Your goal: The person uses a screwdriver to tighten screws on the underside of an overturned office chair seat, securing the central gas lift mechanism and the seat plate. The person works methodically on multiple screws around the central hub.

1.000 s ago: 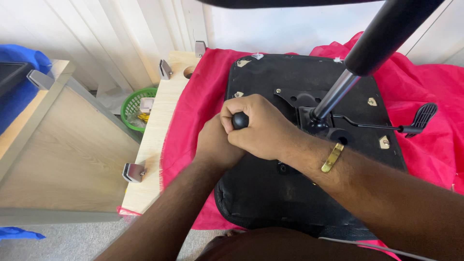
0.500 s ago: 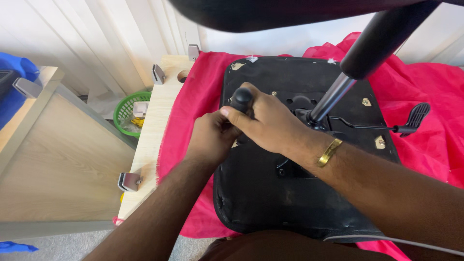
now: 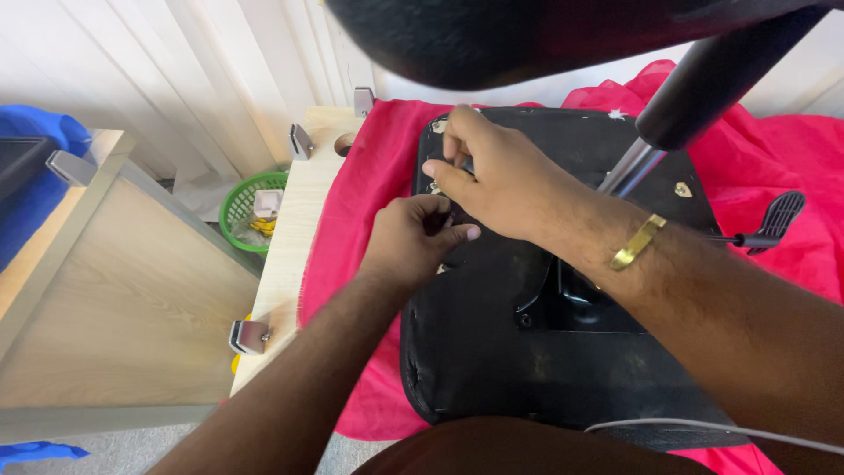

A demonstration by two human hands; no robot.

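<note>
Both hands over upturned black chair seat (image 3: 492, 352) on red cloth (image 3: 360, 202), steadied flat: right hand (image 3: 497, 176) pinching something small, left hand (image 3: 413, 239) clenched just below, contents hidden.

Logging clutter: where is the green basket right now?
In the head view, the green basket sits on the floor at left, between the white curtain and the light wooden board.

head view, looking steeply down, close over seat underside (image 3: 492, 352)
</note>
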